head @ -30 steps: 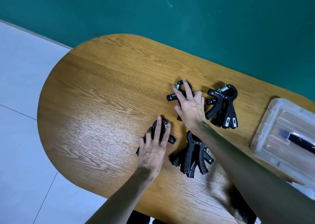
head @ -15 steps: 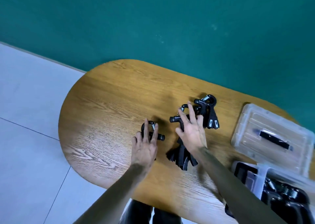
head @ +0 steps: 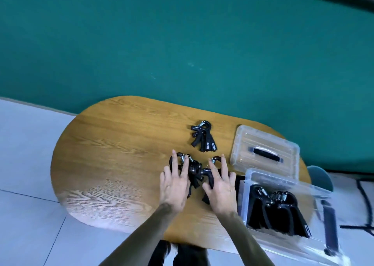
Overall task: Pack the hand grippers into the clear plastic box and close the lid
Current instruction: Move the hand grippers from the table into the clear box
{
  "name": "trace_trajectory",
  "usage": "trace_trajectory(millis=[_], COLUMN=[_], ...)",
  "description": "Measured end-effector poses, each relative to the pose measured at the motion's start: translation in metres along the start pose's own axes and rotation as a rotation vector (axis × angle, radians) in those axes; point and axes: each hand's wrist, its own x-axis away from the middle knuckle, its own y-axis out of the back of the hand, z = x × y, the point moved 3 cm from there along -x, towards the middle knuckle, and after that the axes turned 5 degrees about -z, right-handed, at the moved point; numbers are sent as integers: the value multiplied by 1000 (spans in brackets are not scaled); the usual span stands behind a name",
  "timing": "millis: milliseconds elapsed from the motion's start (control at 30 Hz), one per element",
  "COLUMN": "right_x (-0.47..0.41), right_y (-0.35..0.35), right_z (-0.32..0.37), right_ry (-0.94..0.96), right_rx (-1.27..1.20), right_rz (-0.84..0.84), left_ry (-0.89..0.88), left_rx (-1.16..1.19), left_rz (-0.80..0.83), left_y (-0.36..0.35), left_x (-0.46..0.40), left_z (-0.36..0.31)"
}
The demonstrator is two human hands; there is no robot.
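Black hand grippers [head: 194,169] with metal springs lie bunched on the wooden table [head: 121,154]. My left hand [head: 174,186] lies flat on the left ones, fingers spread over their loops. My right hand [head: 220,188] presses on another hand gripper [head: 208,174] right beside the clear plastic box [head: 245,194]. The box stands open at the table's right end with several hand grippers [head: 279,211] inside. Its clear lid [head: 242,144], with a black handle, lies flat behind the box. Two more stacked hand grippers [head: 203,139] rest farther back, untouched.
A teal wall runs close behind the table. The table's rounded left end is bare wood. A teal chair back [head: 319,176] shows past the right end, and a black cable [head: 362,196] lies on the pale floor there.
Both hands have slid their hand grippers together and rightward, up to the box. The view has swung right and up, bringing the open box fully into sight.
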Motion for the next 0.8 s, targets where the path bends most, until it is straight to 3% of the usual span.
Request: trace_trajectory(millis=[133, 367, 600, 800], right_x=[20, 52, 72, 79], right_y=[19, 77, 123, 132], right_z=[-33, -109, -211, -265], right_ry=[-39, -76, -122, -149], right_rx=[-36, -79, -81, -79], right_rz=[-31, -250, -235, -209], left_ry=[-19, 23, -75, -116], left_rx=[24, 114, 95, 48], left_rz=[-18, -158, -147, -67], left_y=[1, -1, -14, -32], left_x=[21, 54, 71, 77], left_z=[-37, -142, -246, -297])
